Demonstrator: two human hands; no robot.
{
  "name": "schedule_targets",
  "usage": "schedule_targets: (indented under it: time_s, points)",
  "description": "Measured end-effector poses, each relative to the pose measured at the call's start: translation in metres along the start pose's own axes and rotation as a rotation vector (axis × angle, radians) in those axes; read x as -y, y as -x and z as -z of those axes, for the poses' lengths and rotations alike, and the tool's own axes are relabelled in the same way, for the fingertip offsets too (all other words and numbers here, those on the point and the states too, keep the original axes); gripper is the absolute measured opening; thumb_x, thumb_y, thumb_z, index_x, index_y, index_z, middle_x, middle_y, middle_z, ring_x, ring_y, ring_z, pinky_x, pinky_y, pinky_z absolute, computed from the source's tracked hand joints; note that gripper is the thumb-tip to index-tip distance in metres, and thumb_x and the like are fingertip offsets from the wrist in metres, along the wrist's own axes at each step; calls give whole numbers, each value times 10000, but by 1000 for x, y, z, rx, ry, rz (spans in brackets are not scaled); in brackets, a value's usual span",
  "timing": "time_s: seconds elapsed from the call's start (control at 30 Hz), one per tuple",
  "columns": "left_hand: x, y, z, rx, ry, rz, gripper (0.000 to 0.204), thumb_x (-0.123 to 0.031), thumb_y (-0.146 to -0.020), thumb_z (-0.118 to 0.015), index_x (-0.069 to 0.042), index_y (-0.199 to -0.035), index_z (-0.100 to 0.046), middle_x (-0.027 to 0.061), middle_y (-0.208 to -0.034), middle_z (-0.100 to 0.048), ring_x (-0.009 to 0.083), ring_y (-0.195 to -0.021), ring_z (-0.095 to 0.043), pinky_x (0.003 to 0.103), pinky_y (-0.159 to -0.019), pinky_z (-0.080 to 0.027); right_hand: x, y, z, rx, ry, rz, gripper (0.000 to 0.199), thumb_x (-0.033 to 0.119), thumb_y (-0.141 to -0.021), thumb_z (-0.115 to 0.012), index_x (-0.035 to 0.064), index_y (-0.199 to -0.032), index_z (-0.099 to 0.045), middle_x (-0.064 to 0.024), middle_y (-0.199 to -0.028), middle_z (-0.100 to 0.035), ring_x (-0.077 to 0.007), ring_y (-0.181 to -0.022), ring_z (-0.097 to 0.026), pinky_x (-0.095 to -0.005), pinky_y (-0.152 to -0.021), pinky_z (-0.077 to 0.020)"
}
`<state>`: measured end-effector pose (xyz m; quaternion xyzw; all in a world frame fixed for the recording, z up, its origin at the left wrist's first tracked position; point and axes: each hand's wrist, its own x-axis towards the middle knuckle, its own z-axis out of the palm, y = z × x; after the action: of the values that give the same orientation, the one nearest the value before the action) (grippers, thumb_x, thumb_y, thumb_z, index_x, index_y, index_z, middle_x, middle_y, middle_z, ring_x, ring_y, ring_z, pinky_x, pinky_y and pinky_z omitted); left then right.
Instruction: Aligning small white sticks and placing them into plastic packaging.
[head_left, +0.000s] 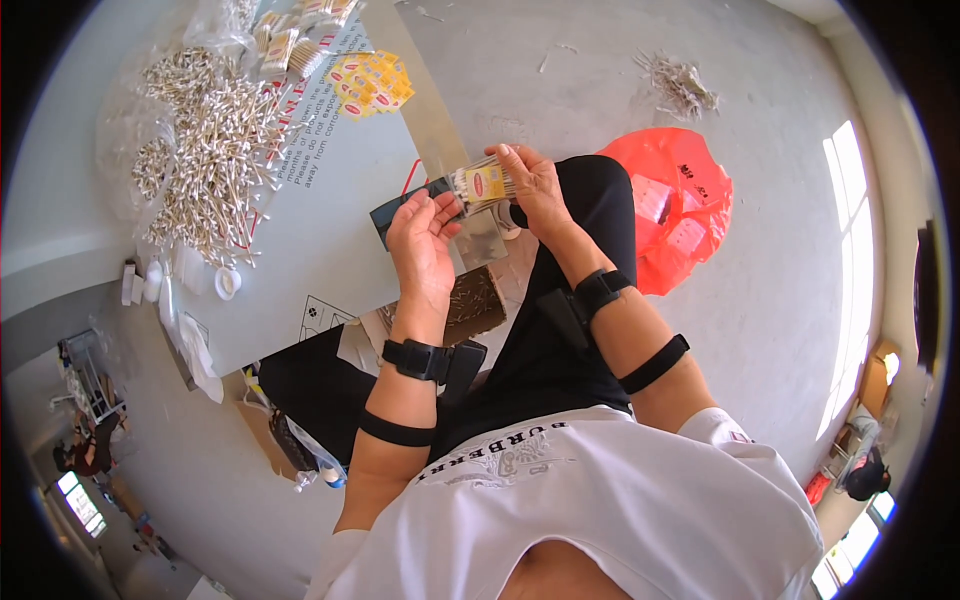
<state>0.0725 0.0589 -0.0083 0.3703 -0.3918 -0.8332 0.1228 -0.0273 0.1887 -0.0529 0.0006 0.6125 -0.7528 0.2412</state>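
A bundle of cotton swabs [484,184] with a yellow label lies between my hands above the table's near right corner. My right hand [537,192] is closed round its right end, thumb on top. At the other end, my left hand [424,240] curls its fingers by the swab tips, palm up. A dark, flat plastic bag [383,222] shows behind the left hand and along the bundle's left end. My left fingers appear to grip it; part of the bag is hidden by that hand.
Loose cotton swabs [210,165] form a large pile on the table [330,240], with labelled packs [285,48] and yellow labels [372,84] behind. An open box [474,305] stands below the table edge. A red plastic bag [690,200] lies right of my knee.
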Motion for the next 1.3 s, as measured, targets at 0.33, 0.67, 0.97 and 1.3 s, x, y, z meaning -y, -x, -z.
schedule_targets:
  time_s: [0.33,0.67,0.97,1.3]
  points:
    - [13,6,-8,-16,-146,-208,429,-54,-957,-508,107,-1337,-390,225,-1170,-602,225,-982,-626,337,-865,-519,10,4,0,-145,-185,-118,346,380,-967,-589,48,-966,-686,7,-804,-613,-73,-705,-532,-253,-616,-431]
    - [2,2,-5,149,-62,-6,484,-116,-977,-483,103,-1380,-327,268,-1276,-530,286,-1105,-586,393,-969,-475,20,10,-9,-88,-30,-136,246,254,-874,-732,23,-913,-658,-10,-785,-635,-69,-703,-557,-245,-610,-451]
    - [-2,-2,-1,121,-29,13,475,-116,-984,-489,96,-1380,-335,240,-1198,-589,251,-1030,-617,362,-877,-510,46,14,-1,-117,982,670,507,215,-663,-780,74,-1130,-643,-76,-1202,-576,-265,-1150,-498,-418,-967,-356]
    - [-7,-13,-4,176,63,109,417,-224,-999,-492,-1,-1337,-393,221,-1224,-589,290,-1071,-602,404,-894,-486,51,-9,-3,448,1239,821,451,152,-558,-767,93,-995,-674,-29,-1033,-593,-231,-1058,-513,-393,-905,-353]
